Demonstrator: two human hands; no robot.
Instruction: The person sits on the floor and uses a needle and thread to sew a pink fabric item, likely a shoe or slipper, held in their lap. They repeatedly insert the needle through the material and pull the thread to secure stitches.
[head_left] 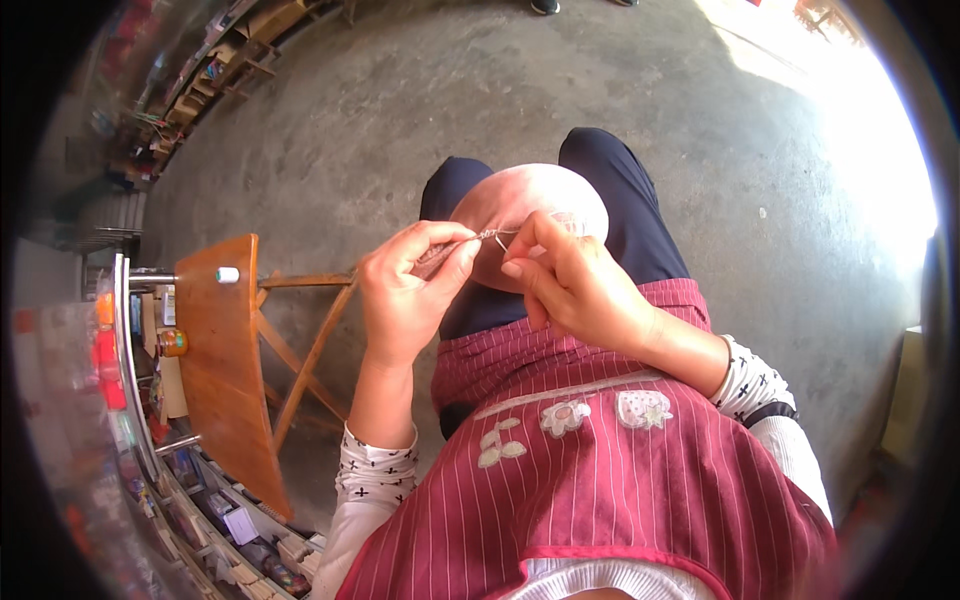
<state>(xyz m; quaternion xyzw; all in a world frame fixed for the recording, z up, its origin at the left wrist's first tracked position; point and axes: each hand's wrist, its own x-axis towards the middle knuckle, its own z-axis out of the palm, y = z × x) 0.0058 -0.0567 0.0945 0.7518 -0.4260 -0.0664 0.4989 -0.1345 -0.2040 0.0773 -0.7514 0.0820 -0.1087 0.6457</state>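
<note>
A round, shallow pink thing (530, 190), like a bowl or tray, rests on my lap between the knees. Above it, my left hand (405, 290) pinches a narrow, pinkish, braided or beaded strip (432, 262) between thumb and forefinger. From its fingertips a thin, knobbly cord end (489, 234) runs toward my right hand (580, 285). The right fingers are closed in a pinch close to that end, with a thin pale strand (503, 242) at their tips. Whether this is thread or a fine tool, I cannot tell. Pale strands also show behind the right knuckles.
A wooden folding table (220, 370) stands on my left, bearing a white thread spool (228, 274) near its far end. Past it, shelves with packed goods (235, 520) line the left side. Grey concrete floor (400, 100) spreads ahead; bright light falls at the right.
</note>
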